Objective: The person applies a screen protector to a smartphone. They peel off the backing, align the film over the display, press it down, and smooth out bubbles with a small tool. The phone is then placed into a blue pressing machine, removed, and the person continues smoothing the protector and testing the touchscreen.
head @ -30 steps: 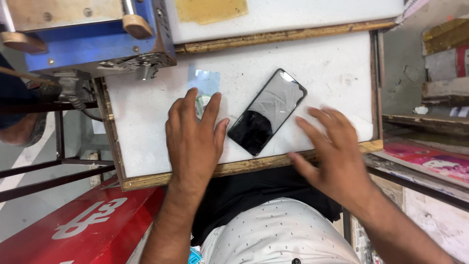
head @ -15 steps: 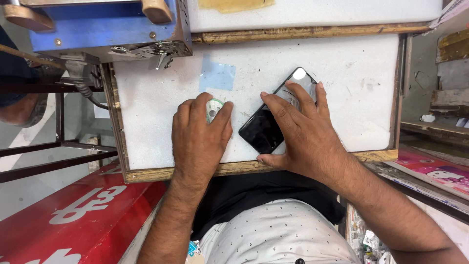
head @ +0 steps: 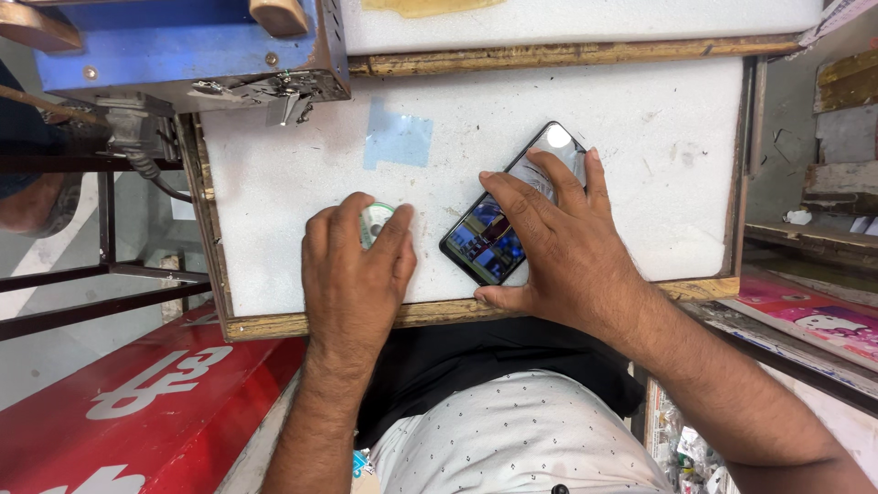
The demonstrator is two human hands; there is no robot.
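The phone (head: 508, 224) lies tilted on the white pad (head: 640, 137), its lit screen showing colourful tiles. Left of the phone is a pale blue sticker (head: 398, 139); below-left, a red sign (head: 137, 402) with white lettering; right, a pink printed package (head: 809, 316).

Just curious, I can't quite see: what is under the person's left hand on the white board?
Under the left hand a small round whitish-green thing peeks out between the fingers, lying on the white foam board. The hand covers most of it, so its kind is unclear.

Both hands lie palm-down, left (head: 352, 274) curled, right (head: 558, 242) spread.
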